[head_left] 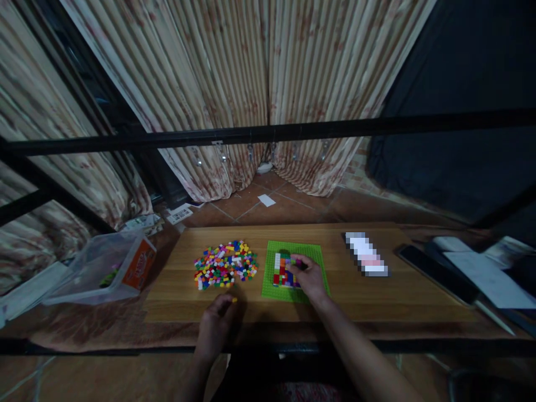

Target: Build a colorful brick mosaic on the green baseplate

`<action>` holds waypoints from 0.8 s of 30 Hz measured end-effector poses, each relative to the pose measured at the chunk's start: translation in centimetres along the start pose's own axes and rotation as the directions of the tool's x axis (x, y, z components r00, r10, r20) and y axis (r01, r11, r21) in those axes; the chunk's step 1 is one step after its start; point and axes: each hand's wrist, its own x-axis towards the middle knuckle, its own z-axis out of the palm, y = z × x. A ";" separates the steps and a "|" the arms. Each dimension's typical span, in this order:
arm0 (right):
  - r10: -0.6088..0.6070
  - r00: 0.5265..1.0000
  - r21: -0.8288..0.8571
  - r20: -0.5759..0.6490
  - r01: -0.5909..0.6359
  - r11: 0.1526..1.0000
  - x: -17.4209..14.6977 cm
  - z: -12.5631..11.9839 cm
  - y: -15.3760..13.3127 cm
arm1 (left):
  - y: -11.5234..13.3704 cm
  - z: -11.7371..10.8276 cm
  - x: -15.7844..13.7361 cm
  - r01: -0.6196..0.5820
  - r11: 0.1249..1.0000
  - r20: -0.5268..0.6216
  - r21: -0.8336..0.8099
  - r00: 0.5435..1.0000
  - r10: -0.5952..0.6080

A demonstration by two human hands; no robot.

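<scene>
Bare forearms (362, 349) lie nearest the camera, reaching over the near edge of a wooden board (377, 310). At that edge, left of its middle, the left hand (215, 324) pinches a small yellow brick (234, 300) between thumb and fingertips. The right hand (309, 277) reaches over a green plate (270, 290), its fingertips bent down at a patch of set bricks (277, 268); whether they grip a brick of their own I cannot tell.

The plate lies a little right of the board's middle, and its set bricks fill part of it, with bare studs all round. Loose bricks (226, 265) lie in a heap towards the board's far left corner. A clear box (100, 273) stands beyond the left edge, and a dark phone (438, 273) lies by the right edge.

The step in hand looks like placing or pressing a brick into the patch. For the yellow brick, the next move would call for a light pinch, careful lining up with the studs and a firm push straight down.
</scene>
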 end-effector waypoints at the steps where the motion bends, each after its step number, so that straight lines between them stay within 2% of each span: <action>1: -0.032 0.999 0.002 -0.020 0.032 0.999 -0.2 -0.3 -0.2 | 0.0 0.0 -0.1 -0.005 1.000 -0.013 -0.014 1.000 0.005; 3: -0.109 0.992 0.002 -0.060 0.110 0.994 -1.2 -1.0 -0.6 | 0.1 0.2 -0.4 -0.003 0.999 -0.026 -0.038 1.000 0.002; 5: -0.179 0.983 0.005 -0.033 0.179 0.984 -3.0 -1.5 -1.3 | 0.7 0.5 -0.9 0.000 0.998 -0.002 -0.056 1.000 0.000; 8: -0.213 0.963 0.008 0.163 0.214 0.977 -6.7 -1.7 -2.7 | 2.3 1.4 -1.8 -0.015 0.998 0.050 -0.059 0.999 0.018; 10: -0.205 0.924 -0.008 0.322 0.219 0.976 -9.1 -1.5 -3.5 | 3.6 2.1 -2.4 -0.035 0.998 0.118 -0.049 0.992 0.041; 14: -0.174 0.857 -0.011 0.485 0.205 0.979 -11.9 -1.5 -4.5 | 5.4 3.5 -3.4 -0.108 0.992 0.325 -0.064 0.937 0.124; 17: -0.165 0.842 0.013 0.513 0.185 0.983 -12.3 -2.0 -4.8 | 5.8 4.2 -3.6 -0.114 0.991 0.381 -0.072 0.915 0.133; 20: -0.164 0.852 0.029 0.498 0.173 0.985 -12.2 -2.5 -5.0 | 5.9 4.8 -3.5 -0.106 0.989 0.405 -0.105 0.904 0.140; 24: -0.121 0.896 0.076 0.427 0.098 0.992 -11.8 -2.8 -4.8 | 5.8 5.8 -3.0 -0.123 0.985 0.410 -0.119 0.898 0.162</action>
